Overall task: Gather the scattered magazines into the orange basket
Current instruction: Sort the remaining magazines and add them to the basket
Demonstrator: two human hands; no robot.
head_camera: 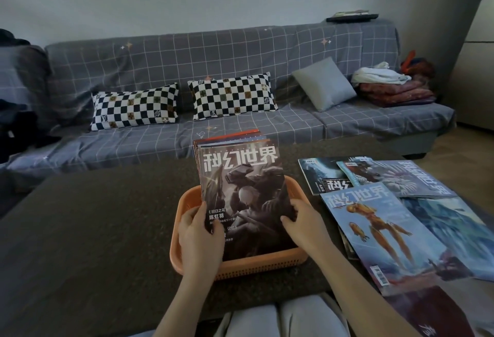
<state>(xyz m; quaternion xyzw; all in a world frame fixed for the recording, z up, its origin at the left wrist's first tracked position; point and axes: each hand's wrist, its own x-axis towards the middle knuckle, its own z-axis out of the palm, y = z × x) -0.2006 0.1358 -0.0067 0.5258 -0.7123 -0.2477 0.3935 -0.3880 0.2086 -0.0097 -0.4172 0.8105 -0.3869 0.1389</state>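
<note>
Orange basket (256,266) on dark table (93,229), stack of magazines (240,189) standing upright inside (robot cover faces camera). Left hand (199,237) grips stack's left edge, thumb over cover; right hand (304,225) grips right edge. Scattered magazines (387,219) overlap on table right of basket. Grey checked sofa (240,56) behind.

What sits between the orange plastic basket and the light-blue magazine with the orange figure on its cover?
Head view: only a bare strip of dark table separates the orange plastic basket from the light-blue magazine; the right hand hangs just above that gap.
</note>
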